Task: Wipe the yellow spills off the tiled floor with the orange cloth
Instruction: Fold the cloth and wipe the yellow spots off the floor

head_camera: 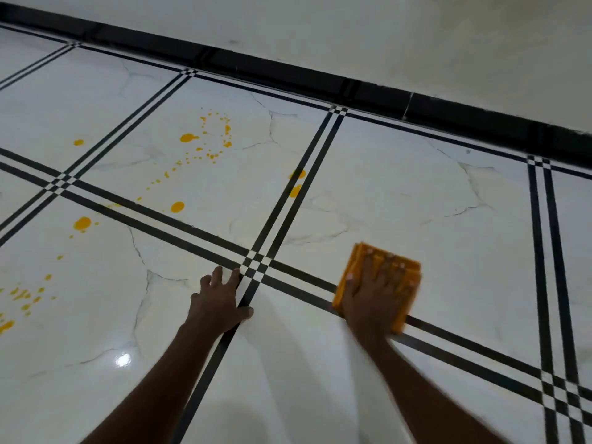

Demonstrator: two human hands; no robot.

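Observation:
A folded orange cloth (352, 267) lies flat on the white tiled floor (400, 203), across a black tile stripe. My right hand (374, 294) presses down on it with fingers spread and looks slightly blurred. My left hand (221, 298) rests palm-down on the floor to the cloth's left, holding nothing. Yellow spills dot the tiles further left and beyond: a scattered arc of drops (211, 139), two blobs by a stripe (296, 184), a blob (177, 206), another (82, 223), and several small spots at the left edge (25, 298).
A black skirting strip (320, 78) runs along the base of a pale wall (416, 36) at the far side. Double black stripes (547, 283) cross the glossy floor in a grid. A light reflection (123, 359) shines near my left forearm.

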